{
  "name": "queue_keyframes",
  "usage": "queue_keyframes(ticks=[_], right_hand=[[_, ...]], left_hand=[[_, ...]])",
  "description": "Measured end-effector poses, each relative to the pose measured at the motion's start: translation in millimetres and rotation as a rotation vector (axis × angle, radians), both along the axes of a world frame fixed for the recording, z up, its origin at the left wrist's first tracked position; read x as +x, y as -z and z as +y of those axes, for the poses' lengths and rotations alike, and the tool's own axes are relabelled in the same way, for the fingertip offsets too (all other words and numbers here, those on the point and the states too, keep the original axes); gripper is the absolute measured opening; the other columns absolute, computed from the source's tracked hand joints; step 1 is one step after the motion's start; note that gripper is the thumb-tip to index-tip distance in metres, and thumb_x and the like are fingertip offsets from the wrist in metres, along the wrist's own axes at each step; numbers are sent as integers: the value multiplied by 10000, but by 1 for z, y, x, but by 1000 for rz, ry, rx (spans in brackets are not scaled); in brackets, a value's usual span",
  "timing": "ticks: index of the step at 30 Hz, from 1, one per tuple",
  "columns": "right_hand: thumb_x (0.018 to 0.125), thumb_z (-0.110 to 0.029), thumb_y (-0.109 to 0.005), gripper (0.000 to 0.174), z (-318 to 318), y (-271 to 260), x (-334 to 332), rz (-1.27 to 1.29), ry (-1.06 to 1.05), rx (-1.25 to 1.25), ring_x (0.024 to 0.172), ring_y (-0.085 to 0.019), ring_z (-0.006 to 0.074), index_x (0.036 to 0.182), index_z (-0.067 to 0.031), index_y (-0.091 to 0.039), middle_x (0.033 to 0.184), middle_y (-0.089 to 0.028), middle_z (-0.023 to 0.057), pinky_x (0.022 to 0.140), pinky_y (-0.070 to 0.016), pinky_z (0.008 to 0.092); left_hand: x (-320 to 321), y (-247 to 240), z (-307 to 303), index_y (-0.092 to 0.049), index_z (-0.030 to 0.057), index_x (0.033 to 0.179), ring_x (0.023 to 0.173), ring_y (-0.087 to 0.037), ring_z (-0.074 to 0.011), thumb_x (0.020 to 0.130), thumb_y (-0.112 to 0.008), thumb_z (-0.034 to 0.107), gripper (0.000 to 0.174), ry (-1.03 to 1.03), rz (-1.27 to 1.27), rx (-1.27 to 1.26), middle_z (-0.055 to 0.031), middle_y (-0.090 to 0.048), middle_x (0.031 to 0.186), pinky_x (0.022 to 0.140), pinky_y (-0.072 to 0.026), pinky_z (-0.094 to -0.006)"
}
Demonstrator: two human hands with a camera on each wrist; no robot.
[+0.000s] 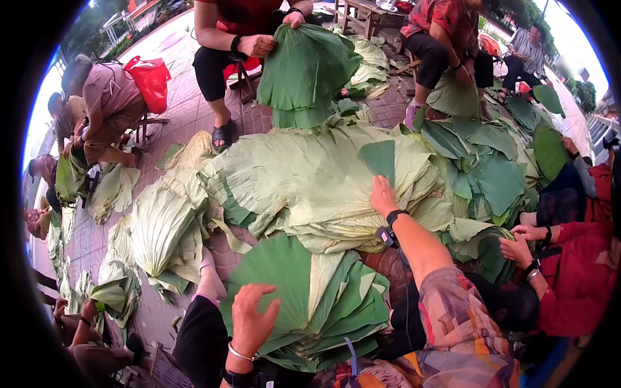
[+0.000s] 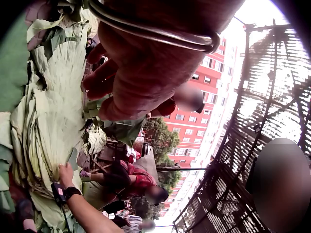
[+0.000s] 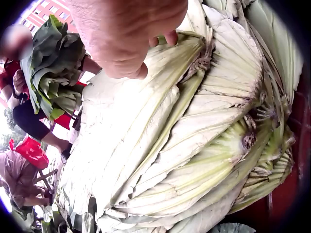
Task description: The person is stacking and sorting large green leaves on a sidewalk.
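In the head view my right hand (image 1: 383,195) pinches the narrow end of a dark green leaf piece (image 1: 378,158) over the heap of pale, dried leaves (image 1: 304,174). The right wrist view has this hand (image 3: 129,36) just above the pale folded leaves (image 3: 146,121), its fingers partly cut off by the frame top. My left hand (image 1: 253,320) is raised beside a stack of large green leaves (image 1: 278,278), fingers apart and loosely bent, holding nothing. In the left wrist view that hand (image 2: 141,68) hangs in the air, touching no leaf.
Opposite, a seated person holds a bunch of green leaves (image 1: 307,71). More green leaves (image 1: 495,174) lie at the right, near people in red. Another pale pile (image 1: 162,226) is on the paving at the left. People sit on low stools around the heap.
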State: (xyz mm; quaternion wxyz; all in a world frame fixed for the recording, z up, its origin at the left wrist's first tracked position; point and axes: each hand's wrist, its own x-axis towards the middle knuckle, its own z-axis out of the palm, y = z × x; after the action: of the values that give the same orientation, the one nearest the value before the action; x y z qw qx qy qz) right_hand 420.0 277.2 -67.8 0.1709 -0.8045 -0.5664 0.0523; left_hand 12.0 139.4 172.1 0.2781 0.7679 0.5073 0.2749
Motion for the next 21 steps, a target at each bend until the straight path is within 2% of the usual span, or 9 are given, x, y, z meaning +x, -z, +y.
queue_keyframes(ticks=[1,3,4,6,11,13,17,20,21], right_hand=[[747,-102,-488,461,-4,4,7,0,2,-18,1207,-312,325,1195,-31,-402,1272,-367,187,954,-309,443],[764,-135,-508,528,-9,6,22,100,396,134,1258,-239,295,1261,-58,-346,1342,-289,148,984,-270,457],[764,-135,-508,528,-14,6,27,96,397,127,1258,-239,295,1261,-58,-346,1342,-289,148,984,-270,457],[738,-226,-553,635,-21,2,35,371,544,-51,1270,-211,327,1295,-48,-305,1379,-224,168,1017,-228,421],[730,-288,-554,618,-22,2,36,302,570,-124,1231,-269,328,1264,-58,-345,1323,-309,154,998,-257,430],[725,-264,-544,546,-22,-21,32,304,580,-41,1172,-345,323,1205,-47,-403,1246,-381,156,973,-290,434],[723,-163,-515,438,-27,-46,26,315,588,8,1165,-336,282,1132,-35,-426,1199,-395,92,922,-314,478],[704,-153,-514,438,-27,-36,17,238,473,51,1120,-394,317,1120,-28,-454,1171,-444,130,903,-348,450],[702,-146,-508,426,-27,-31,12,206,320,69,1083,-430,332,1108,-25,-470,1139,-477,155,885,-369,430]], left_hand=[[2,-2,1,-577,50,841,806,-542,-283,638,-649,46,216,7,1,7,-96,-587,833,726,-404,-358],[4,-5,2,-577,32,845,798,-554,-280,635,-646,29,221,19,6,11,-109,-588,826,721,-424,-340],[5,-6,3,-577,14,848,791,-565,-276,632,-644,12,227,31,15,31,-121,-589,818,716,-444,-323],[6,-6,3,-577,15,849,790,-564,-280,631,-642,10,227,30,14,19,-122,-590,818,710,-442,-326],[5,-7,2,-573,16,842,785,-561,-285,635,-639,13,218,36,11,17,-120,-585,813,705,-440,-330],[5,-8,0,-575,28,839,789,-548,-291,639,-638,32,210,31,0,9,-116,-583,816,712,-421,-344],[0,-7,-1,-563,14,821,786,-561,-288,640,-636,19,195,28,29,70,-119,-581,808,706,-440,-332],[-2,-5,-2,-559,11,814,787,-562,-288,651,-630,23,178,24,2,133,-119,-582,810,711,-440,-332],[-5,-4,-3,-568,21,820,794,-548,-299,660,-629,44,174,17,-14,114,-119,-579,804,719,-427,-351]])
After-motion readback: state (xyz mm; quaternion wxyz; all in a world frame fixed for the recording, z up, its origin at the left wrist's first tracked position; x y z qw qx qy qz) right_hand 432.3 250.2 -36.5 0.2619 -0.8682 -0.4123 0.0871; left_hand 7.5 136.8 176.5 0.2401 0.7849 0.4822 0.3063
